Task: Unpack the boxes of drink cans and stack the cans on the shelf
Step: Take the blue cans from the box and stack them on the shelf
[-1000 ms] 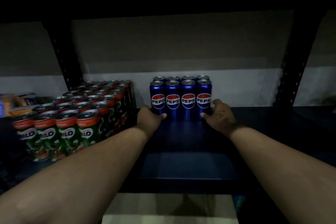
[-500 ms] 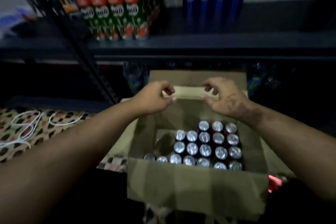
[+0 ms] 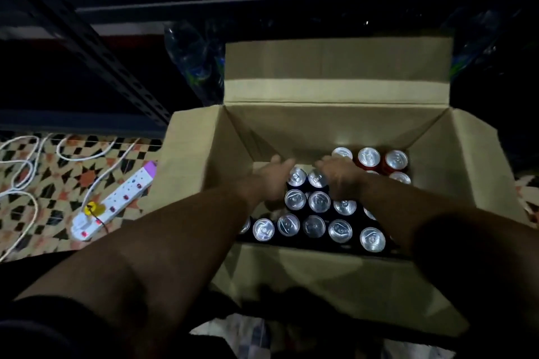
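Both hands reach into the box (image 3: 335, 280): left hand (image 3: 274, 181) and right hand (image 3: 341, 178) sit over the cans (image 3: 318, 201) mid-box, grip too blurred to tell. Risk: snatch several at once and one slips back down.

Storeroom — steel shelving (image 3: 116, 67), boxed cans (image 3: 319, 201)

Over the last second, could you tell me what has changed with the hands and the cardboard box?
Both hands left the blue cans on the shelf, folded back the brown cardboard box's far flap, and the left hand and right hand now reach down among its silver-topped cans. No can is lifted yet.
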